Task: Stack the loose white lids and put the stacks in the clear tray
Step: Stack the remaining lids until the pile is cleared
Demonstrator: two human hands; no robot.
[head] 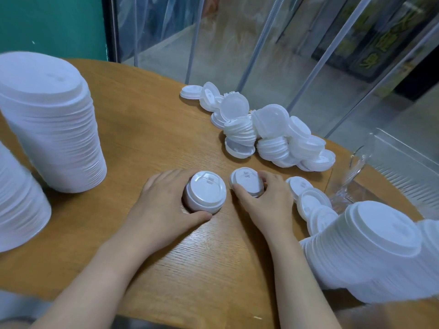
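Observation:
My left hand [161,205] grips a short stack of white lids [205,192] standing on the wooden table [142,129]. Just to its right, my right hand [266,200] holds a tilted white lid [247,181] between thumb and fingers. A heap of loose white lids [261,129] lies behind them near the table's far edge. More loose lids [308,198] lie overlapping at the right. The clear tray [401,162] sits at the right edge, partly hidden behind a tall lid stack.
Tall stacks of white lids stand at the left [52,124] and lower left [16,205], and another leans at the lower right [375,252]. Glass panels [261,39] rise just beyond the table's far edge.

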